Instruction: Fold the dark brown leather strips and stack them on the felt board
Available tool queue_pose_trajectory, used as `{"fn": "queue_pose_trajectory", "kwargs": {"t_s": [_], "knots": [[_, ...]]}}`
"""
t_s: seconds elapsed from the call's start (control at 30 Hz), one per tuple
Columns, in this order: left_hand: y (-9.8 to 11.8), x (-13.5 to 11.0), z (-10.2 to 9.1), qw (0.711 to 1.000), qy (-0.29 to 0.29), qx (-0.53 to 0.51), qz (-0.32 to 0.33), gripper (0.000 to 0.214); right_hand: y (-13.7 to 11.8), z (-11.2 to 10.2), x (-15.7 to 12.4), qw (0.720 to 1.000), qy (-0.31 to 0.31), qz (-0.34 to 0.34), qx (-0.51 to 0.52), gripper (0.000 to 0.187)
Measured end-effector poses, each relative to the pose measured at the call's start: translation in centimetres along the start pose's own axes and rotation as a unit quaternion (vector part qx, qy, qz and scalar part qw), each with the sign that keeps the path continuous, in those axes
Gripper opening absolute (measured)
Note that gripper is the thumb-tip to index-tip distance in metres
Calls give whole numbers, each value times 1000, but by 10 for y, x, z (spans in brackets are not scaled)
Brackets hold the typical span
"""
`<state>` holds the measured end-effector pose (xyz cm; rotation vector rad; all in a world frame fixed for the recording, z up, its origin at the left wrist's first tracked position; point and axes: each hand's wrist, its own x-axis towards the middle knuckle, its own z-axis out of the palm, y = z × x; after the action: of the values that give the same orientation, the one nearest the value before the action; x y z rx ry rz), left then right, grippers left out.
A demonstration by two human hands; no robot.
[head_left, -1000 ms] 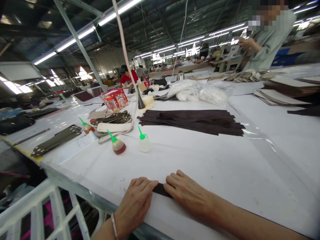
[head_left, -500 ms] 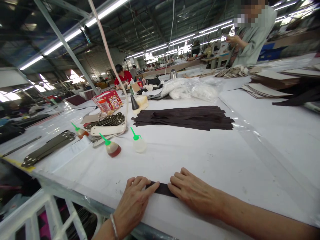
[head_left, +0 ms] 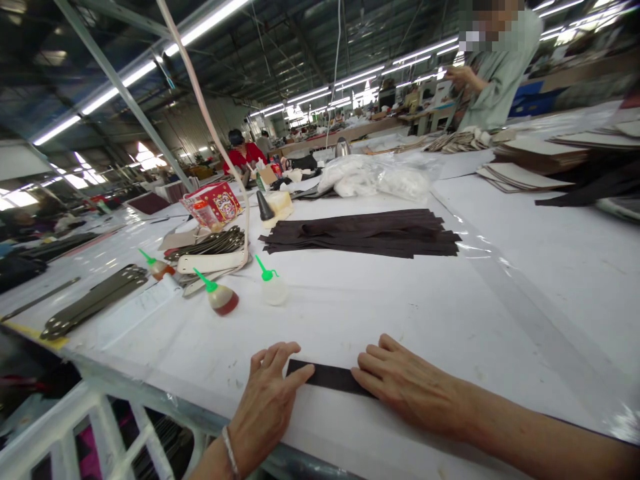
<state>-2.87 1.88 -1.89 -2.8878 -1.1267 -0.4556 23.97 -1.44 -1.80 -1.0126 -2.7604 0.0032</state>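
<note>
A flat, dark fabric strip lies on the white tabletop between my hands, its left end squared off. My left hand is open; the thumb tip rests on the strip near that end, and the other fingers are lifted off it. Farther along, my right hand has its fingers curled down and closed on the strip. The part of the strip under my right hand and forearm is mostly hidden. Beyond my hands lies a pile of similar dark strips.
Green-tipped squeeze bottles stand left of centre. Olive straps with metal studs lie near the left edge. A pale hose hangs down to the table. Clear plastic bags lie behind the pile. A co-worker stands at the far right.
My right hand has slid to the right along the strip, baring more of it. My left fingers have lifted from the strip's end, leaving the thumb on it. The view has shifted slightly.
</note>
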Motion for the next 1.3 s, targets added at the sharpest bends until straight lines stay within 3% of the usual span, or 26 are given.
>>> {"fn": "queue_pose_trajectory", "kwargs": {"t_s": [0.07, 0.27, 0.67, 0.93, 1.3], "knots": [[15, 9, 3, 999, 15, -51, 2, 53, 0, 1, -1, 1000, 2, 0, -3, 11], [54, 26, 24, 987, -27, -156, 5, 45, 0, 2, -2, 1000, 10, 1, -24, 12], [49, 19, 33, 994, -59, -80, 47, 52, 3, -6, -42, 1000, 14, 19, -20, 15], [52, 19, 33, 995, -72, -12, 71, 71, 6, -14, -70, 999, 2, 21, -26, 15], [55, 16, 33, 997, -23, 2, 75, 64, 9, -15, -66, 989, -9, 120, 91, 16]]}}
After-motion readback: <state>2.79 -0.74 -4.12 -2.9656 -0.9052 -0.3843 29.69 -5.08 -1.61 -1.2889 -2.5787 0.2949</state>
